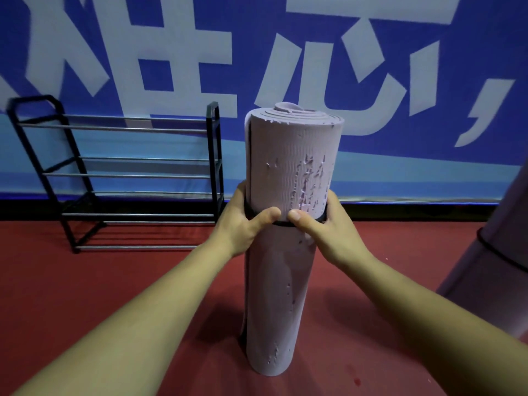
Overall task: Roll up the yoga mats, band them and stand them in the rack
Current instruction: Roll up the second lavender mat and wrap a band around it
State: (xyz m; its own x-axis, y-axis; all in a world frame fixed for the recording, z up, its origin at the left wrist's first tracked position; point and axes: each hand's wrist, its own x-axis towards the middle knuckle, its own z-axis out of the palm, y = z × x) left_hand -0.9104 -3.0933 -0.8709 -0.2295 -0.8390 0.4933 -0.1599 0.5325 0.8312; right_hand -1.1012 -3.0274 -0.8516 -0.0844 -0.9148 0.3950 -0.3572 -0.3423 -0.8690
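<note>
Red floor, rack at ten o'clock; left hand and right hand grip the upright yoga mat at its band.

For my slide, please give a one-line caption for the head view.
Left hand and right hand grip a black band around an upright rolled yoga mat.

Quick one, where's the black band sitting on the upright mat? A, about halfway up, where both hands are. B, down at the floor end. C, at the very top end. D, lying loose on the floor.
A: the black band rings the rolled mat about mid-height, and the left hand and right hand grip it there.
</note>
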